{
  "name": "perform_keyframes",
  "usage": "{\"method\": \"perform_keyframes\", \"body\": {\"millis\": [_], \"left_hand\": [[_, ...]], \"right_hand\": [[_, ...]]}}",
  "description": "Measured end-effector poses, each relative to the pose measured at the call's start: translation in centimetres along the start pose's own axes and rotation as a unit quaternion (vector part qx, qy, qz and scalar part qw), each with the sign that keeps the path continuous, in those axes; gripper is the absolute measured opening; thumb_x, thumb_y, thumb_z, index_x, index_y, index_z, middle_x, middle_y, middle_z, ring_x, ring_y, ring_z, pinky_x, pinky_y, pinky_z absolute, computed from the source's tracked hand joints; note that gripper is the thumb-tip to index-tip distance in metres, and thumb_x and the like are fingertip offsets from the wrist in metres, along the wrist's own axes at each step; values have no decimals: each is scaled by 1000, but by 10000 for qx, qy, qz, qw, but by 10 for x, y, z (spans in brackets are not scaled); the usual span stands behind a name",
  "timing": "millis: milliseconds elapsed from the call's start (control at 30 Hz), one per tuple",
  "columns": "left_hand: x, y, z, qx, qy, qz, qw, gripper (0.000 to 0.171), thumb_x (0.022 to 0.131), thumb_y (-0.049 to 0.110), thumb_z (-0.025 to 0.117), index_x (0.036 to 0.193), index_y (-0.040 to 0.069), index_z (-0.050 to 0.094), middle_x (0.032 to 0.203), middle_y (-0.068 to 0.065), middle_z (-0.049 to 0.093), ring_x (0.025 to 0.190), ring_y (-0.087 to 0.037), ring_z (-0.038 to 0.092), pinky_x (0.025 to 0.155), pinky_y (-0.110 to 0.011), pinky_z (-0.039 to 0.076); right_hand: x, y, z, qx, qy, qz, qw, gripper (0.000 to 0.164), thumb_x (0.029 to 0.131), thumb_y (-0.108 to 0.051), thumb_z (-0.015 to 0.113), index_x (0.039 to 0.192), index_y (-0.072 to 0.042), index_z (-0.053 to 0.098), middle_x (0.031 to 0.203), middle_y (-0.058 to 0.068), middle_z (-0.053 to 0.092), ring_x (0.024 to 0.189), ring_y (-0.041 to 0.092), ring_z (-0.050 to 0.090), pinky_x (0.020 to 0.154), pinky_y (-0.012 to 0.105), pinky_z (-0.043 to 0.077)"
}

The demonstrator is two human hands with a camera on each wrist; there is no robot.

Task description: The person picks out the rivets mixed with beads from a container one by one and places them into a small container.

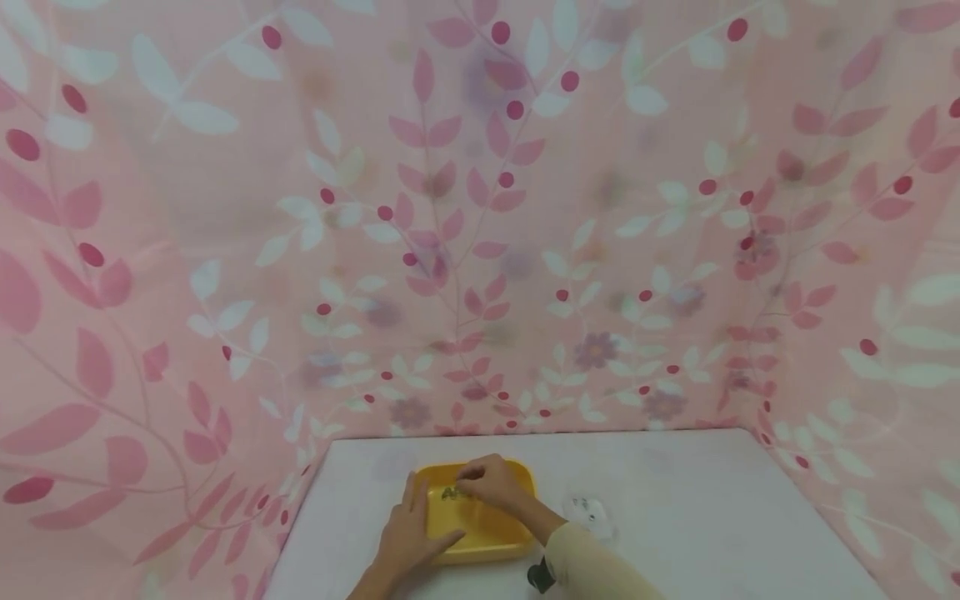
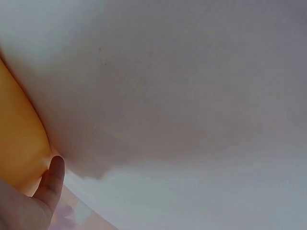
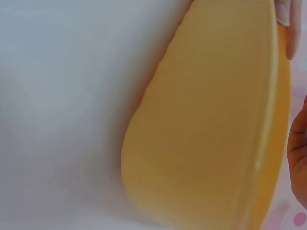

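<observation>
A shallow yellow tray [image 1: 480, 554] stands on the white table. My left hand [image 1: 408, 533] lies against its left side with fingers straight and spread, the thumb reaching over the near left part. In the left wrist view, one finger of the left hand [image 2: 50, 187] lies along the tray's outer wall [image 2: 19, 129]. Over the tray, my right hand [image 1: 497, 485] is bent down, its fingers curled and their tips pinching at one end of a small dark greenish thing [image 1: 452, 493]. That thing is too small to identify. The right wrist view shows mostly the yellow tray's outer wall [image 3: 206, 115].
To the right of the tray lies a small clear object with dark marks [image 1: 590, 515]. A dark round object [image 1: 538, 577] sits by the near edge, partly behind the right sleeve [image 1: 596, 567]. Pink leaf-patterned cloth [image 1: 480, 250] hangs around the white table [image 1: 697, 508].
</observation>
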State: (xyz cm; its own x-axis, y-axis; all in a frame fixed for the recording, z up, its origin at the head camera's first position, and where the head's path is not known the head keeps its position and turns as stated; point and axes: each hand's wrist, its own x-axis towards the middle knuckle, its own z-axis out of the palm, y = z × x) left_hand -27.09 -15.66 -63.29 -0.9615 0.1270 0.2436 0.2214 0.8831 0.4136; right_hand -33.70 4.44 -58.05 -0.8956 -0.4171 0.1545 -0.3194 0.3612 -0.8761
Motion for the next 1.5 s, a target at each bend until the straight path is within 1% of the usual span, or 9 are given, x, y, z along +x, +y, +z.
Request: {"method": "perform_keyframes", "body": {"millis": [100, 267, 400, 633, 767, 867, 1033, 1267, 1500], "left_hand": [[3, -1, -2, -34, -10, 12, 10000, 118, 71, 77, 67, 148, -7, 36, 160, -27, 21, 107, -49, 57, 70, -54, 54], [5, -2, -2, -120, -178, -138, 9997, 117, 72, 75, 69, 149, -6, 35, 162, -25, 18, 111, -49, 55, 76, -57, 53], [4, -2, 1, -107, -255, -235, 9993, 118, 72, 75, 69, 150, -4, 33, 163, -23, 17, 113, -48, 55, 78, -57, 52], [3, -3, 6, 1, -314, -325, 9990, 119, 72, 78, 66, 151, -3, 32, 164, -22, 15, 112, -45, 55, 77, -55, 53], [2, -1, 5, -34, -265, -330, 9991, 117, 72, 77, 67, 151, -4, 33, 163, -23, 17, 112, -46, 55, 76, -55, 53], [2, 0, 4, 25, -288, -342, 9990, 118, 72, 77, 67, 151, -4, 32, 163, -22, 17, 112, -45, 55, 77, -53, 53], [1, 2, 3, 58, -303, -317, 9990, 118, 73, 76, 67, 151, -5, 32, 163, -23, 16, 108, -43, 56, 75, -52, 53], [1, 2, 3, 37, -278, -277, 9992, 118, 72, 76, 67, 150, -5, 33, 163, -23, 17, 107, -43, 56, 73, -51, 54], [2, -1, 2, 37, -287, -218, 9993, 118, 73, 76, 67, 150, -5, 32, 163, -24, 17, 109, -45, 56, 74, -53, 53]], "right_hand": [[-2, -5, -12, -56, -4, -112, 9999, 13, 89, -15, 73, 97, -6, 79, 91, 2, 77, 74, 5, 65, 65, 20, 54], [-8, -7, -30, -168, 64, -319, 9993, 10, 90, -19, 73, 96, -14, 80, 92, 1, 77, 73, 6, 67, 62, 24, 56], [-15, -4, -45, -173, 122, -330, 9992, 11, 92, -18, 71, 99, -13, 79, 95, 4, 77, 74, 14, 69, 62, 28, 57], [-29, 4, -68, -118, 325, 99, 9994, 15, 93, -17, 69, 103, -11, 78, 94, 8, 75, 66, 18, 63, 54, 20, 51], [-35, 9, -78, -146, 414, 366, 9984, 13, 93, -17, 69, 101, -11, 77, 97, 13, 74, 69, 15, 60, 58, 21, 52], [-40, 13, -86, -179, 464, 453, 9977, 12, 93, -17, 69, 100, -11, 77, 97, 13, 73, 74, 13, 61, 61, 24, 54], [-48, 18, -96, -252, 516, 584, 9966, 11, 92, -19, 71, 98, -12, 77, 93, 3, 73, 74, 14, 60, 62, 26, 54], [-59, 23, -108, -270, 615, 650, 9956, 16, 92, -20, 70, 102, -9, 76, 94, 2, 73, 72, 12, 59, 61, 25, 54], [-68, 26, -122, -307, 806, 649, 9942, 14, 91, -21, 71, 100, -12, 76, 93, 4, 74, 73, 16, 61, 60, 25, 53]]}}
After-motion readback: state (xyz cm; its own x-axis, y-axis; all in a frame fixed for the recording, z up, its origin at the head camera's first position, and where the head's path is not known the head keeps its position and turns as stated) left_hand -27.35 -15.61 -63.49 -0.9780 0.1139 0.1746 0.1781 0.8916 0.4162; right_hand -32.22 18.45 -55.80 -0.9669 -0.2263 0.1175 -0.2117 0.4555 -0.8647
